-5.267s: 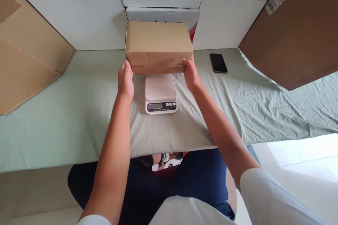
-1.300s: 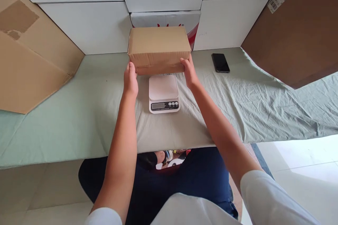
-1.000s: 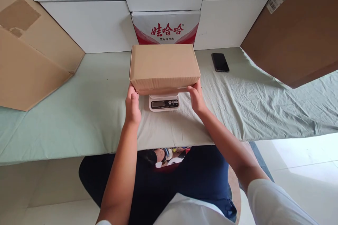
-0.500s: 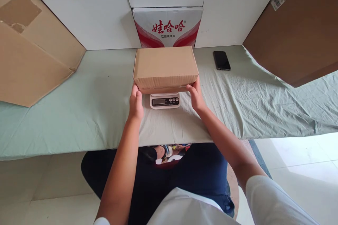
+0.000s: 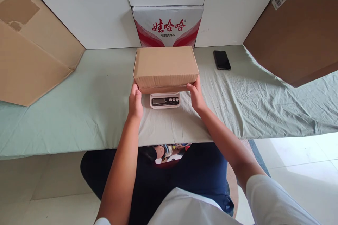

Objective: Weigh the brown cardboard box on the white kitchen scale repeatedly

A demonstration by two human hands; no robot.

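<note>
A plain brown cardboard box (image 5: pixel 166 66) rests on a small white kitchen scale (image 5: pixel 165 100), covering its platform; only the scale's display and buttons show in front. My left hand (image 5: pixel 135 101) holds the box's lower left corner. My right hand (image 5: pixel 196 95) holds the lower right corner. Both hands touch the box's near edge, fingers curled against its sides.
The scale sits on a table under a wrinkled pale green cloth (image 5: pixel 79 112). A black phone (image 5: pixel 221 59) lies at the back right. A red-and-white printed carton (image 5: pixel 168 26) stands behind the box among white boxes. Large cardboard sheets lean at the left (image 5: pixel 29 49) and right (image 5: pixel 295 35).
The box came from the back of the table toward me and down onto the scale, hiding its platform. In the last half second my hands and the box have hardly moved.
</note>
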